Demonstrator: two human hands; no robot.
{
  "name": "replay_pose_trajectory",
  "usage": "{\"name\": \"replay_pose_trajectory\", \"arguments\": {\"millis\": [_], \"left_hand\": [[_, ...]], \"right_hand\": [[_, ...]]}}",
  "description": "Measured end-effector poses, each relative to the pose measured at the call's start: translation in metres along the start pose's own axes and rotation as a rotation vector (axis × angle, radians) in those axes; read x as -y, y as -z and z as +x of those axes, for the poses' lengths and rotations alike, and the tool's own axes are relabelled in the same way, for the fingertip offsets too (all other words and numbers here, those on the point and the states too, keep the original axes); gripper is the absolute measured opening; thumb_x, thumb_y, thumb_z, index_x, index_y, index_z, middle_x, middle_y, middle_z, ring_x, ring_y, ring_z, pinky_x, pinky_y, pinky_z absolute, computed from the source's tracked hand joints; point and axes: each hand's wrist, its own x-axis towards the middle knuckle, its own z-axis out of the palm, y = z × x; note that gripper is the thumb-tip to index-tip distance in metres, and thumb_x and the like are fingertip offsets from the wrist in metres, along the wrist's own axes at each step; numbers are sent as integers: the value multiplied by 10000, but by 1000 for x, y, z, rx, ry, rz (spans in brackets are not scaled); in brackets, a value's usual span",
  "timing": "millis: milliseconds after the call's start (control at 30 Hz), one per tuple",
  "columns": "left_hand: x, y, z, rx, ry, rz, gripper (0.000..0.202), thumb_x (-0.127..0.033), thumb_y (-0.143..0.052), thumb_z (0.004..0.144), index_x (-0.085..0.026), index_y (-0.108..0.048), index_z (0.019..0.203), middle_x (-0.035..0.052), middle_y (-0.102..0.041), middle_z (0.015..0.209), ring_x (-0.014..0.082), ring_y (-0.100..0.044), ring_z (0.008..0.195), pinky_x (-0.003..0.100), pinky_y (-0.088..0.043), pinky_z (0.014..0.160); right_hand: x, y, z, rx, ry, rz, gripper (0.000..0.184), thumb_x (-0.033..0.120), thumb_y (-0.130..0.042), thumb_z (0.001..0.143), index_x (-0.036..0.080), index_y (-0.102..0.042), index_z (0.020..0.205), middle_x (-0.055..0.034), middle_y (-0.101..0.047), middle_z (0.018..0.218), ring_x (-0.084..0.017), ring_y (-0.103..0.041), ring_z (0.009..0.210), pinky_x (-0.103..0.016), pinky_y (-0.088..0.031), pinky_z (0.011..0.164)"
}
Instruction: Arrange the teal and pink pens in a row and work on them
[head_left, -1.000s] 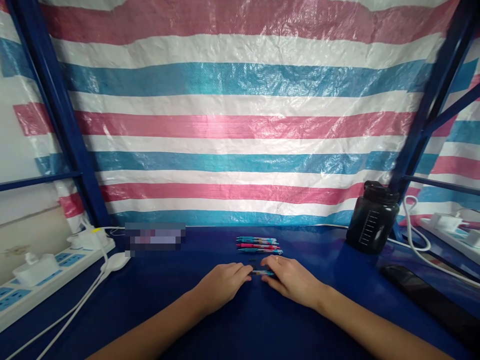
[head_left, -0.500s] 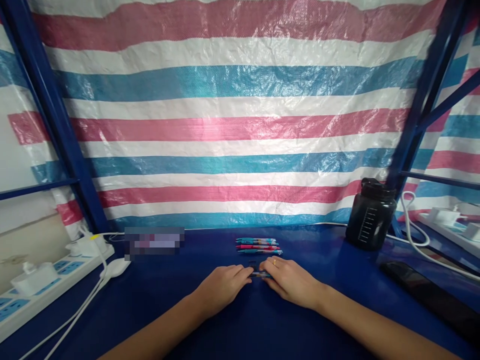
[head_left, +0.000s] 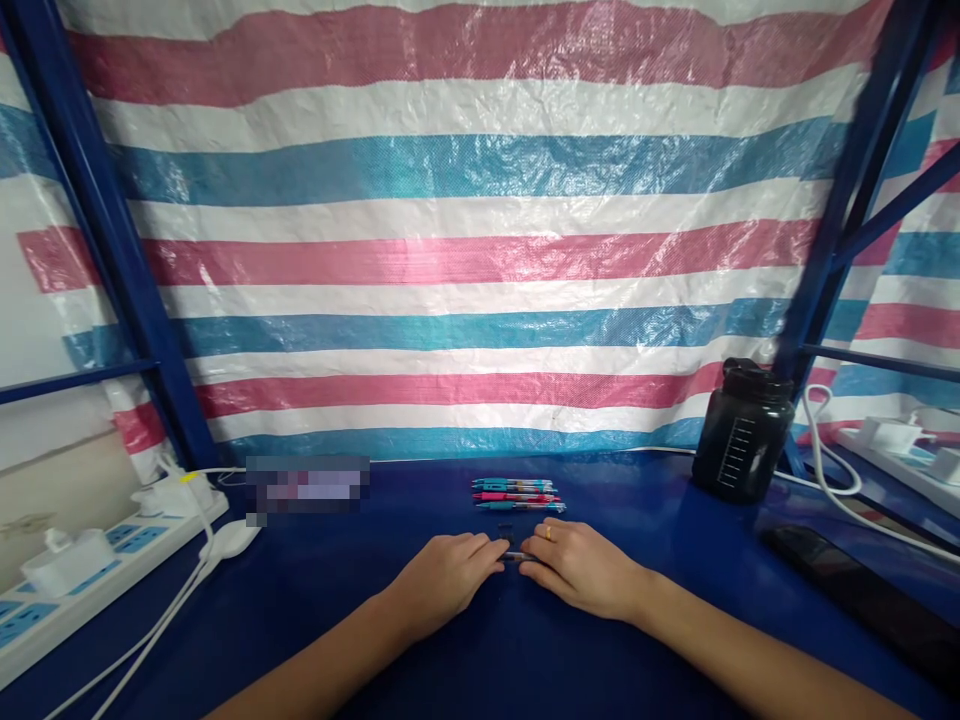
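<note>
We have a pen lying crosswise in the gap between our two hands, low over the desk. Our left hand has its fingertips pinched narrow on the pen's left end, and our right hand, with a gold ring on one finger, closes its thumb and fingers on the other end, so only a short middle stretch shows. Just beyond our fingertips lies a row of pens, teal ones with a pink one among them, roughly parallel to the one we hold.

The desk under our hands is dark blue and slightly glossy. Beyond them hangs a striped sheet in red, white and blue, crinkled and shiny, between blue metal posts. Well to the left of our left hand we see a white power strip with plugs and cables; well to the right of our right hand stand a black bottle and, nearer us, a dark flat phone-like slab.

We can read no brand: the bottle bears white scale marks, the pens' print is too small, and a pixelated patch beyond our left hand hides whatever is there
</note>
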Motion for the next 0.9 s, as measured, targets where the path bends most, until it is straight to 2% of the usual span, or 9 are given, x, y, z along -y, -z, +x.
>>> {"name": "replay_pose_trajectory", "arguments": {"millis": [100, 167, 300, 433, 600, 767, 900], "left_hand": [[0, 1, 0, 1, 18, 3, 408, -314, -217, 1050, -144, -586, 1084, 37, -662, 777, 161, -651, 659, 240, -493, 565], [0, 0, 0, -2, 24, -1, 406, -316, -219, 1050, -142, -584, 1083, 40, -662, 782, 167, -655, 662, 245, -497, 563], [2, -2, -1, -17, 29, -6, 359, -314, -271, 1046, -140, -582, 1091, 44, -665, 792, 164, -658, 661, 238, -504, 563], [3, -4, -2, -7, 21, -4, 329, -317, -306, 1042, -147, -580, 1109, 40, -668, 803, 162, -662, 672, 238, -511, 574], [3, -3, -2, 3, 0, -10, 340, -340, -311, 1039, -145, -579, 1118, 35, -670, 817, 163, -659, 686, 242, -506, 579], [2, -1, -1, 74, 51, -10, 316, -357, -338, 1030, -173, -593, 1066, 15, -657, 810, 159, -651, 683, 233, -487, 573], [0, 0, 0, 131, 109, 17, 319, -368, -345, 1028, -180, -601, 997, 6, -643, 796, 156, -655, 686, 218, -467, 555]], "right_hand": [[0, 0, 0, -43, -48, 44, 240, 361, -433, 993, 180, -554, 1093, -54, -647, 931, -202, -617, 842, -311, -471, 756], [0, 0, -1, -70, -67, 62, 197, 344, -450, 987, 180, -537, 1055, -57, -644, 931, -204, -617, 853, -309, -474, 751], [0, 0, -1, -109, -26, 31, 177, 329, -431, 998, 182, -529, 989, -69, -640, 915, -208, -609, 840, -312, -472, 735], [-2, -1, -1, -58, 24, 33, 225, 327, -381, 1018, 183, -552, 989, -54, -650, 886, -180, -615, 764, -286, -465, 708], [-1, 1, 0, 21, 3, -15, 301, 333, -316, 1033, 183, -562, 950, -39, -650, 814, -165, -623, 717, -266, -448, 666], [0, 2, -1, 17, -6, 19, 186, 308, -448, 984, 173, -497, 1102, -52, -668, 917, -184, -640, 794, -271, -455, 695], [0, 0, -2, 19, -13, -45, 147, 258, -399, 993, 174, -519, 970, -49, -640, 847, -178, -608, 745, -271, -441, 650]]}}
